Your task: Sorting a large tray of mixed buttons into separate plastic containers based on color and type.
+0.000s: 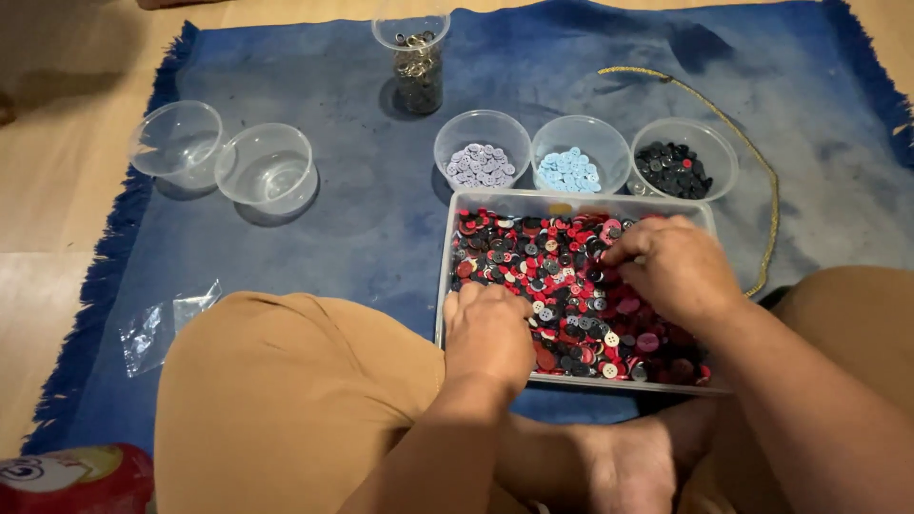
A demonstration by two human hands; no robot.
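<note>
A clear rectangular plastic tray (447, 276) heaped with red, black and pale buttons (562, 286) lies on the blue fringed cloth (333, 219), between the person's knees. Both hands rest in the heap: the left hand (488, 333) curled, the right hand (672, 268) with fingers bent down among buttons; I cannot tell whether either pinches one. Behind the tray stand three round clear tubs with lilac (481, 165), light blue (569, 171) and black buttons (673, 169). Sorting looks under way.

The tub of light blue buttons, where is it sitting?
The tub of light blue buttons stands on the blue mat, middle of three tubs behind the tray, between the lilac buttons tub and the black buttons tub.
</note>
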